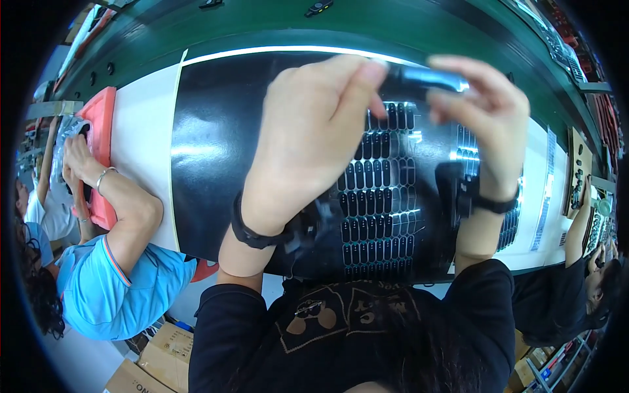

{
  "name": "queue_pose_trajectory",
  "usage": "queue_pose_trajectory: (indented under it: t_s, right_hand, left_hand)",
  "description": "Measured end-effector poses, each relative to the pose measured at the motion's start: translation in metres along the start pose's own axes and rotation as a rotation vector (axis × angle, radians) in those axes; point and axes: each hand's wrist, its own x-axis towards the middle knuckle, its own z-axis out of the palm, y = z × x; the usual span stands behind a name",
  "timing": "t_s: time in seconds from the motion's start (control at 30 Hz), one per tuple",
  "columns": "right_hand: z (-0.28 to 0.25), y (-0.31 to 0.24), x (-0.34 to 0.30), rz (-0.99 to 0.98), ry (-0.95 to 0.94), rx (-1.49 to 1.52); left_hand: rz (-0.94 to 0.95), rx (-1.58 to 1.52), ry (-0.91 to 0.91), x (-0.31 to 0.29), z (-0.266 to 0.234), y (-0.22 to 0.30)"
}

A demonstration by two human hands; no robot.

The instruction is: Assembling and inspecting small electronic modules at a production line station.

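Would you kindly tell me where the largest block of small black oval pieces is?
In the head view, the block lies right of centre on the glossy black mat, between the left hand and right hand.

Black mat (pixel 216 118): smooth, glossy. Oval-piece sheet (pixel 378 202): shiny, plastic-looking. Coral bin (pixel 103 108): matt plastic. Box (pixel 165 359): brown cardboard.

My left fingers (pixel 367 77) and right fingers (pixel 464 110) flank a blurred dark glossy piece (pixel 426 77), grip unclear; rows of black oval pieces (pixel 377 200) on black mat (pixel 216 124).
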Motion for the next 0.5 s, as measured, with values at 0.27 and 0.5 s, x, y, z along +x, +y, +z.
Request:
queue_pose_trajectory:
  t_s: [0.27,0.5]
  right_hand:
    - [-0.036,0.07,0.051,-0.088,0.146,-0.325]
    - [-0.052,0.104,0.036,0.016,-0.064,-0.586]
  left_hand:
    - [0.279,0.459,0.039,0.006,0.026,-0.015]
    - [0.269,0.393,-0.145,0.022,0.05,-0.037]
